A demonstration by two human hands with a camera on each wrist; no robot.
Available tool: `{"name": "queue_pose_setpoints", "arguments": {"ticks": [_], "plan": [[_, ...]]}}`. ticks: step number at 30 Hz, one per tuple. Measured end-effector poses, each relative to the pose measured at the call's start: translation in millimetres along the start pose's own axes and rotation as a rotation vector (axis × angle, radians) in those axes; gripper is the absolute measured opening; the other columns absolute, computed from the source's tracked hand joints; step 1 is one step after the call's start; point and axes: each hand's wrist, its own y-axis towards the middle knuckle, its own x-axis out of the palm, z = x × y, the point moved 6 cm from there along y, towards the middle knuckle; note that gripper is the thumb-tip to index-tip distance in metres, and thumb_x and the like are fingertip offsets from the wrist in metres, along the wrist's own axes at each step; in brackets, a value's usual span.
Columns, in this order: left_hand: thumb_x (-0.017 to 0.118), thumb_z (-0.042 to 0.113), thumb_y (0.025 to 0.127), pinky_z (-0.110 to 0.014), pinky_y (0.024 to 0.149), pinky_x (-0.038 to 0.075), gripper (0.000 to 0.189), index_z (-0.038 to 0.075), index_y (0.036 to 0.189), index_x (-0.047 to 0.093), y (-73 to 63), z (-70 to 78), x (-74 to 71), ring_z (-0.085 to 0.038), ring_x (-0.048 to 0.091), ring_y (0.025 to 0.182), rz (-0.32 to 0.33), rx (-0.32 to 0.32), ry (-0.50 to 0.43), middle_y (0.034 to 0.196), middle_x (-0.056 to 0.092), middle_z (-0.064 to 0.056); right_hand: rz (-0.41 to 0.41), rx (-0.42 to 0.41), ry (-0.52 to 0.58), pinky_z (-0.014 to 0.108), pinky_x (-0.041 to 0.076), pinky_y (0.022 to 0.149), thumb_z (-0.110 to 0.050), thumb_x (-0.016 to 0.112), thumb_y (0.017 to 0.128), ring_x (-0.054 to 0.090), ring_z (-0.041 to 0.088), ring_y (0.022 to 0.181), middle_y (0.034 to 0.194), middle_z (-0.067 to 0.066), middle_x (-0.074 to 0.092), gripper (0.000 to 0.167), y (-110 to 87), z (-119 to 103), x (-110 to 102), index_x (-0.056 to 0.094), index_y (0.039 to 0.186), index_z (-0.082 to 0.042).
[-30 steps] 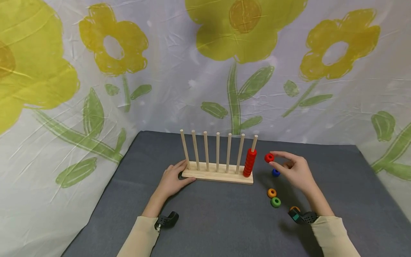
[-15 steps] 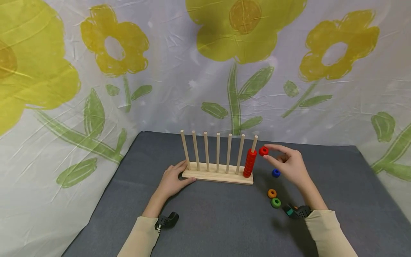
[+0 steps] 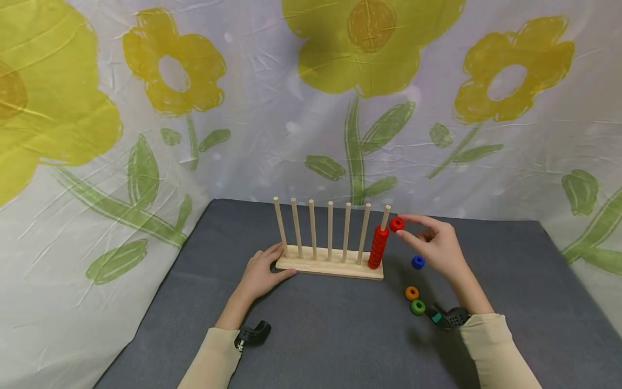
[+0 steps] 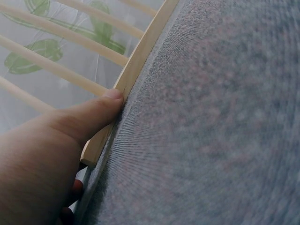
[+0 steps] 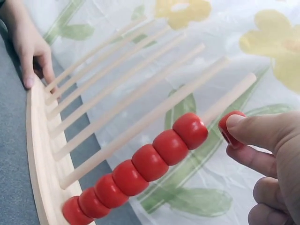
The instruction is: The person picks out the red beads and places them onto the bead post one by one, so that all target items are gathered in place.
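A wooden peg rack [image 3: 330,263] with several upright pegs stands on the table. Its rightmost peg carries a stack of red beads [image 5: 129,177], the peg's bare tip rising above them. My left hand [image 3: 259,274] grips the left end of the rack's base, thumb [image 4: 96,115] along the front edge and fingers at the far side, mostly hidden in the left wrist view. Between thumb and forefinger, my right hand [image 3: 439,246] pinches one more red bead [image 3: 397,224]. This bead hangs just right of the rightmost peg, near its upper part and apart from it, with its hole showing.
On the dark grey table cloth [image 3: 330,335], a blue bead [image 3: 418,262], an orange bead [image 3: 411,293] and a green bead [image 3: 418,307] lie right of the rack. A curtain with yellow flowers [image 3: 252,135] hangs behind the table.
My right hand has carried the red bead leftward and slightly up, closer to the rightmost peg. The left hand and the peg rack have stayed in place.
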Motion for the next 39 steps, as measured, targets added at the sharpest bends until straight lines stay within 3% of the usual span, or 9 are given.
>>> {"name": "queue_pose_setpoints", "arguments": {"ticks": [6, 11, 16, 22, 39], "plan": [[0.075, 0.055, 0.088, -0.051, 0.093, 0.041, 0.087, 0.007, 0.154, 0.045, 0.4, -1.6, 0.8, -0.030, 0.051, 0.108, 0.013, 0.007, 0.004, 0.156, 0.043, -0.012, 0.016, -0.017, -0.011, 0.031, 0.025, 0.038, -0.020, 0.080, 0.092, 0.027, 0.018, 0.039, 0.048, 0.000, 0.033, 0.032, 2.9, -6.3, -3.1, 0.075, 0.123, -0.016], [0.076, 0.056, 0.087, -0.051, 0.093, 0.042, 0.088, 0.008, 0.154, 0.045, 0.7, -1.8, 1.8, -0.030, 0.051, 0.108, 0.015, 0.001, 0.010, 0.156, 0.044, -0.012, 0.022, -0.020, -0.009, 0.031, 0.024, 0.039, -0.011, 0.079, 0.092, 0.025, 0.007, 0.041, 0.048, -0.002, 0.033, 0.033, 4.5, -14.3, -4.8, 0.074, 0.124, -0.010], [0.076, 0.056, 0.087, -0.051, 0.093, 0.041, 0.088, 0.007, 0.154, 0.045, 0.6, -1.4, 2.3, -0.031, 0.051, 0.108, 0.016, 0.001, 0.006, 0.155, 0.044, -0.012, 0.018, -0.041, 0.022, 0.031, 0.022, 0.040, -0.002, 0.076, 0.092, 0.022, -0.001, 0.043, 0.048, -0.002, 0.031, 0.031, 4.4, -42.4, -8.2, 0.072, 0.123, 0.001], [0.076, 0.055, 0.087, -0.051, 0.093, 0.042, 0.088, 0.007, 0.154, 0.045, 0.7, -1.8, 3.2, -0.030, 0.051, 0.108, 0.015, 0.006, 0.013, 0.156, 0.043, -0.013, 0.008, -0.039, 0.036, 0.032, 0.022, 0.040, 0.001, 0.075, 0.092, 0.024, 0.001, 0.041, 0.047, -0.003, 0.032, 0.030, 5.1, -60.3, -13.2, 0.071, 0.122, 0.004], [0.077, 0.054, 0.087, -0.049, 0.092, 0.042, 0.087, 0.008, 0.154, 0.046, 0.9, -1.5, 1.8, -0.029, 0.051, 0.107, 0.013, 0.003, 0.013, 0.156, 0.043, -0.011, 0.026, -0.049, 0.059, 0.032, 0.021, 0.040, 0.001, 0.073, 0.093, 0.021, 0.003, 0.041, 0.047, -0.006, 0.029, 0.031, 11.2, -71.7, -23.5, 0.070, 0.124, 0.004]]}}
